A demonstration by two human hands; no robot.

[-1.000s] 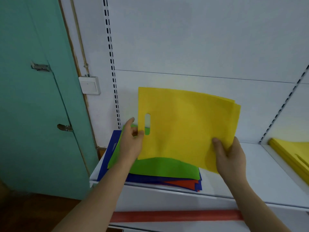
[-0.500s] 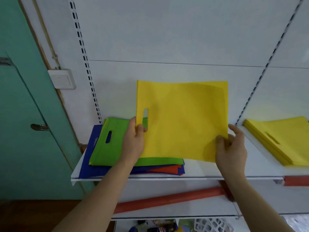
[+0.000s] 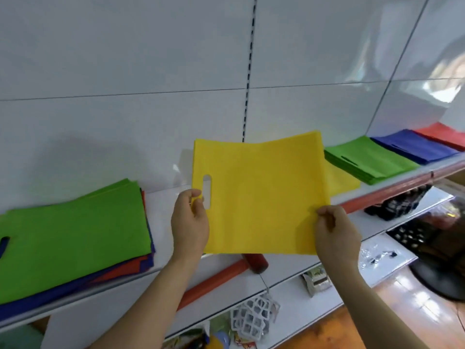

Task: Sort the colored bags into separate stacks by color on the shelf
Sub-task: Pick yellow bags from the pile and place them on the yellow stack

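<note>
Now we hold the yellow bag upright above the shelf, left hand pinching its handle edge, right hand pinching its lower corner

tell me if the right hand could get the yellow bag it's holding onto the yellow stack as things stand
Probably yes. The right hand pinches the yellow bag just in front of the yellow stack, which lies beside the green stack with nothing on top of its visible part.

Glossy white wall panels rise behind a white shelf, split by a slotted upright and catching pale reflections at the right. Lower shelves hold clutter; wooden floor shows bottom right.
</note>
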